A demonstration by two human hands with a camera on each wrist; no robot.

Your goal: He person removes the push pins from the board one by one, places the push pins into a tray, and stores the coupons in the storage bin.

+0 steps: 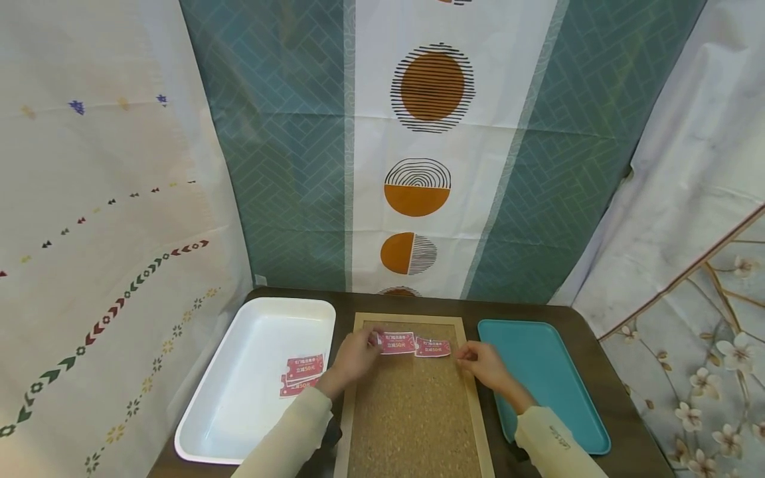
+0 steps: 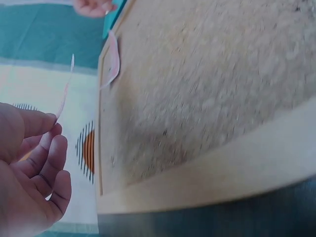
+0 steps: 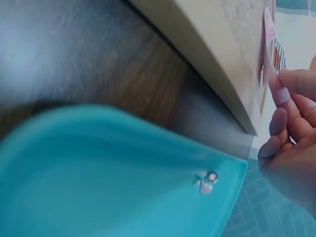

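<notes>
My left hand [image 1: 358, 355] pinches a pink coupon [image 1: 397, 342] by its left edge, over the top of a cork board [image 1: 412, 411]. In the left wrist view that coupon [image 2: 65, 94] shows edge-on, raised in front of the thumb and forefinger. A second pink coupon [image 1: 433, 348] lies beside it on the board, its edge curling up in the left wrist view. My right hand [image 1: 487, 365] is just right of this second coupon, thumb and forefinger together. A pale spot shows at its fingertips in the left wrist view; I cannot tell whether it holds something.
Left of the board, a white tray [image 1: 215, 398] holds several more pink coupons [image 1: 305, 366]. To the right stands a teal tray [image 1: 550, 372] with small shiny metal pieces [image 3: 206, 183] near one corner. A patterned curtain [image 1: 287, 166] hangs behind the dark table [image 1: 621, 398].
</notes>
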